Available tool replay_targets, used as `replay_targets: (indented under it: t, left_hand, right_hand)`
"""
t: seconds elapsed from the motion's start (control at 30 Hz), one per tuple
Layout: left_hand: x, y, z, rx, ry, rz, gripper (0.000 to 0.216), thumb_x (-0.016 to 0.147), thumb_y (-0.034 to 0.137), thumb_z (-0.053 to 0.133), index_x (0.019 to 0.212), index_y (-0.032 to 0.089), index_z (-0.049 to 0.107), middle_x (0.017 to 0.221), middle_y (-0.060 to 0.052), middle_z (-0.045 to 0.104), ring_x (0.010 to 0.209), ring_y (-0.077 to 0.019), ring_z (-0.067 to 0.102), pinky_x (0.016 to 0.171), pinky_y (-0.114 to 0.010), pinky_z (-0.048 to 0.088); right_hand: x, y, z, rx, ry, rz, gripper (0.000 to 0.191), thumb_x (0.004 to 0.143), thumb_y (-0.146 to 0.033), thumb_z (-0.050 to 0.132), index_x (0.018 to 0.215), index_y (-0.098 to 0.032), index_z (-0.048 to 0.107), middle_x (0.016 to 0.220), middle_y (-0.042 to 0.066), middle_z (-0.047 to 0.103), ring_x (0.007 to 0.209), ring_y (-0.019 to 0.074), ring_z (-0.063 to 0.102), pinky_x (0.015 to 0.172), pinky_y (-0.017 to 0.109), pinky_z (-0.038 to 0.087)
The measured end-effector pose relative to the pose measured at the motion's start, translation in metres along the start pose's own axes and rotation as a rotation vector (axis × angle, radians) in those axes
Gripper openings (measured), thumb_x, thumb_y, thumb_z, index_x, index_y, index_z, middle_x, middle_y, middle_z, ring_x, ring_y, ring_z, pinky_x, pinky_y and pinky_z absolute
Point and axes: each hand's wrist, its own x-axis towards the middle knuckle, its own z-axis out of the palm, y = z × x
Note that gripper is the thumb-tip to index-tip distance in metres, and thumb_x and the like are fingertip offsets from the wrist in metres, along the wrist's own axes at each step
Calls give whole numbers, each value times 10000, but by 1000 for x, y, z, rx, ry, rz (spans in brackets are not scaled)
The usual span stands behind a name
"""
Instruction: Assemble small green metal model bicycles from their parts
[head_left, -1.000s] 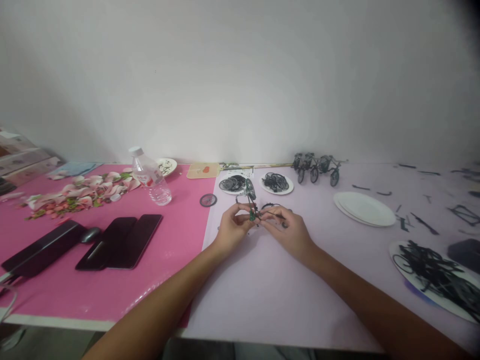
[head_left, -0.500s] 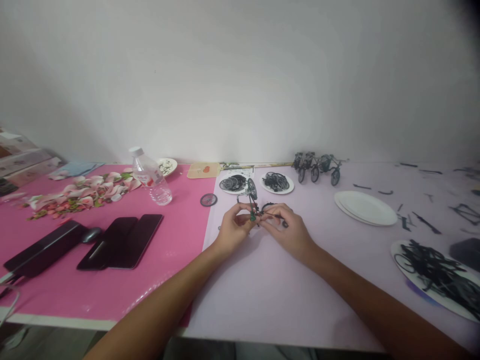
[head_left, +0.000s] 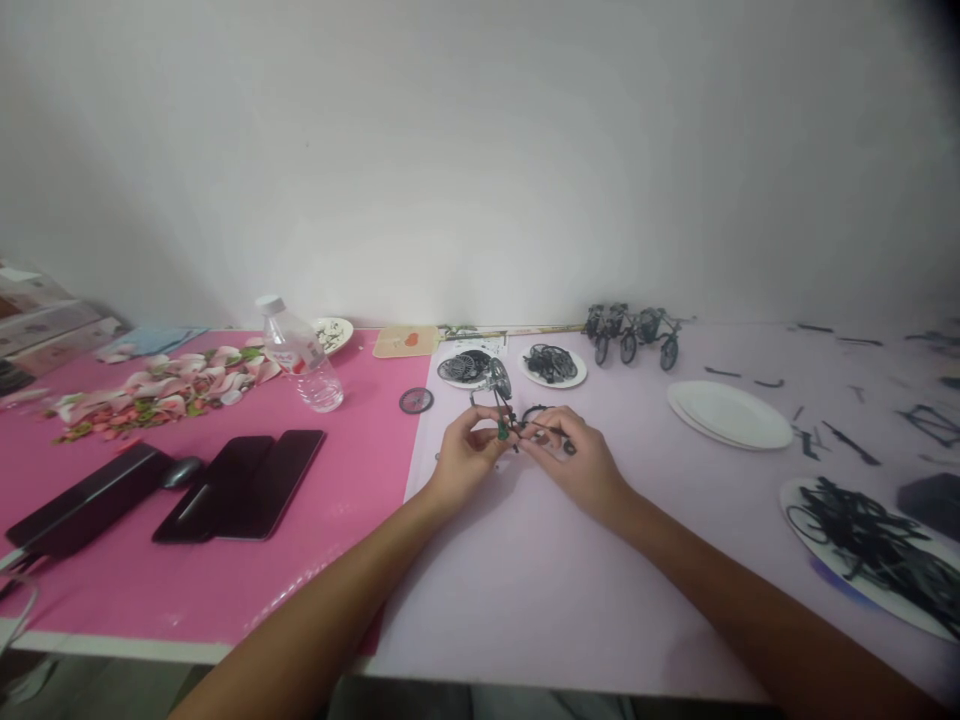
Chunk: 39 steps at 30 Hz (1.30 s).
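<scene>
Just above the table's middle, my left hand (head_left: 463, 458) pinches a small model bicycle (head_left: 500, 380), partly assembled, its wheel pointing up and away from me. A green piece (head_left: 502, 430) shows at the fingertips. My right hand (head_left: 583, 465) is closed with thumb and fingers on a thin dark rod-like part (head_left: 553, 431), its inner end against the bicycle. The fingers hide where the two meet. A dark curved part (head_left: 534, 411) shows just behind the right fingers; whether it is held or lying there, I cannot tell. A loose wheel (head_left: 416, 400) lies left of the bicycle.
Plates of wheels (head_left: 454, 380) and black parts (head_left: 583, 372) stand behind my hands. Several finished model bicycles (head_left: 646, 335) stand by the wall. Rightward are white plates (head_left: 739, 415) and a heaped parts plate (head_left: 795, 500). Leftward are a bottle (head_left: 304, 365), phones (head_left: 274, 485) and petals (head_left: 169, 385).
The bicycle in my left hand has tilted slightly, its wheel shifting a little left. Both hands keep nearly the same place and grip.
</scene>
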Motion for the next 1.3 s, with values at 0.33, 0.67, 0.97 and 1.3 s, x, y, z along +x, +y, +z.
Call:
replay_targets:
  t: [0.33,0.67,0.97,1.3]
  left_hand:
    - [0,-1,-2,29,-10,-3,411,779,400,876,987,183,596,1133,-99,747,911,-214,775,839,-332,607]
    - [-2,3,1,46,-8,-6,401,788,401,865,971,181,583,1224,-115,720,890,-189,763,799,-294,593]
    - [-2,2,1,83,-10,9,344,825,373,833,986,187,592,1186,-108,726,909,-191,752,799,-288,584]
    - [-3,-2,-3,219,-8,141,216,891,290,754,1041,188,637,1358,-145,665,1007,-199,752,903,-324,578]
  right_hand:
    - [0,1,0,-12,-17,20,113,886,-290,767,916,-260,663,905,44,687,903,243,671,822,385,555]
    - [0,1,0,-26,-46,11,91,901,-289,748,931,-260,668,880,44,677,838,235,637,795,391,546]
    - [1,-17,-11,51,-47,21,256,1056,-388,488,873,-251,602,898,55,619,866,228,602,816,377,515]
    - [4,-16,-10,-74,-27,4,160,1002,-340,586,868,-260,622,817,39,604,798,241,550,756,397,473]
